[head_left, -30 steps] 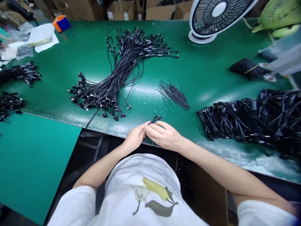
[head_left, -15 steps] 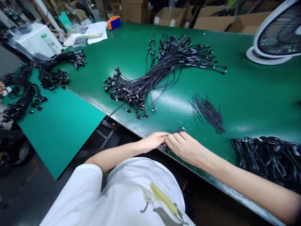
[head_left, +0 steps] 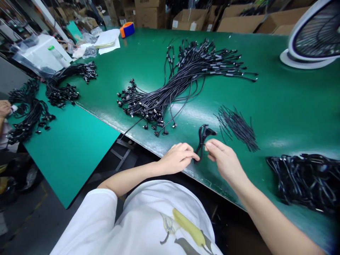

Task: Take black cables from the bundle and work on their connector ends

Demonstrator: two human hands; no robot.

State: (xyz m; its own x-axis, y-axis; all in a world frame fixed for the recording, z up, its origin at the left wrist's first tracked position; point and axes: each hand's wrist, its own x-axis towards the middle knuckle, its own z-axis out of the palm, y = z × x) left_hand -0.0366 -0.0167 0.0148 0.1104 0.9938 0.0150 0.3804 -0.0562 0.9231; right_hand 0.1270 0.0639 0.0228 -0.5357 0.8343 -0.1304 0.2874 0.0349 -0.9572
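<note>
My left hand point(head_left: 177, 158) pinches the lower end of a folded black cable point(head_left: 202, 137) near the front edge of the green table point(head_left: 281, 102). My right hand point(head_left: 222, 158) is closed in a pinch right beside the cable's upper part, its fingertips at the folded loop. The cable stands up between both hands. A small pile of thin black ties point(head_left: 237, 126) lies just beyond my right hand. A large fan of loose black cables point(head_left: 175, 88) spreads across the table's middle. Bundled black cables point(head_left: 308, 180) are heaped at the right.
A white fan point(head_left: 310, 39) stands at the far right. Cardboard boxes point(head_left: 191, 17) line the back. Papers and an orange-and-blue tape roll point(head_left: 126, 29) sit at the far left. More cable bunches point(head_left: 58, 88) lie on the lower teal table point(head_left: 71, 148), where another person's hand point(head_left: 4, 108) shows.
My hands have drawn apart and lifted the cable upright, where before they were pressed together over it at the table edge. The view also shifted left earlier.
</note>
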